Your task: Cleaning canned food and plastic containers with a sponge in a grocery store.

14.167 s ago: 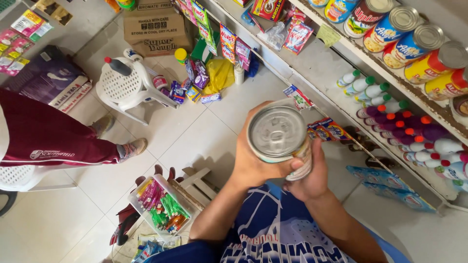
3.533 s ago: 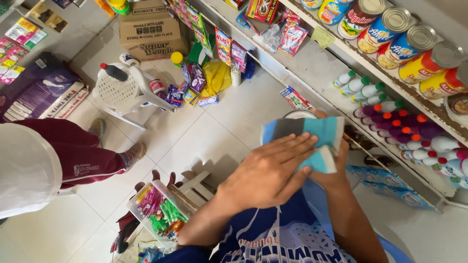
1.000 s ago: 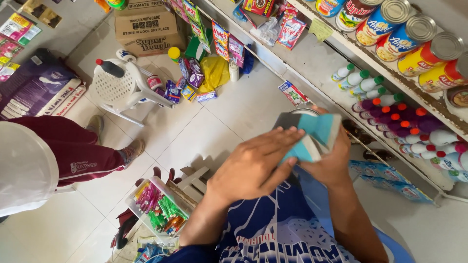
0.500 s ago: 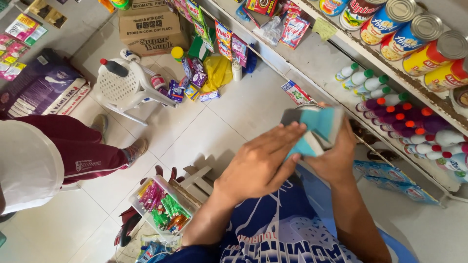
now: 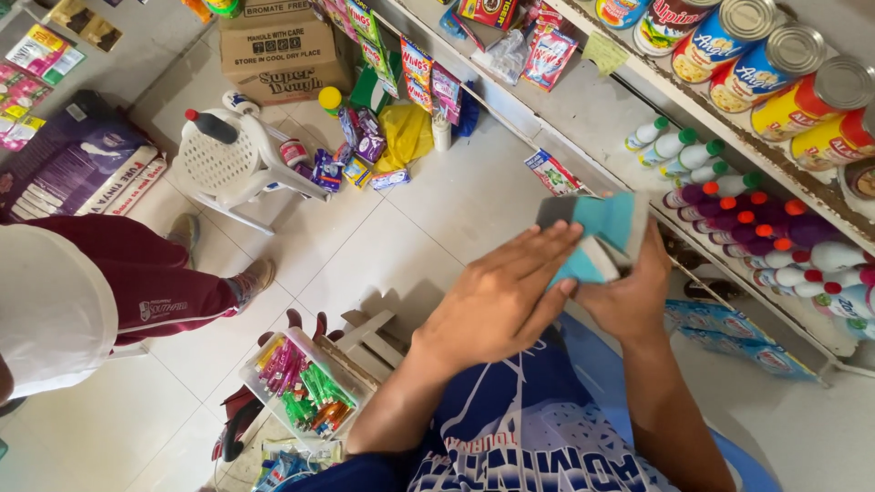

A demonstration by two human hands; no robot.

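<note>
A teal and grey cloth (image 5: 602,232) is folded over something held in front of my chest. That thing is hidden under the cloth; the earliest frame shows a metal tin there. My left hand (image 5: 497,305) lies across the cloth with its fingers stretched flat and pressing on it. From behind and below, my right hand (image 5: 633,292) grips the covered thing. Both hands touch the cloth.
Large tins (image 5: 775,59) line the shelf at the right, with small bottles with coloured caps (image 5: 775,237) below. On the tiled floor stand a white plastic chair (image 5: 228,164), a cardboard box (image 5: 278,59) and a clear tub of sachets (image 5: 305,387). Another person's leg in dark red trousers (image 5: 146,287) is at the left.
The bare tin held at first is now covered by the cloth. Over the last second my left hand has slid a little across the cloth; both hands shifted slightly up and right.
</note>
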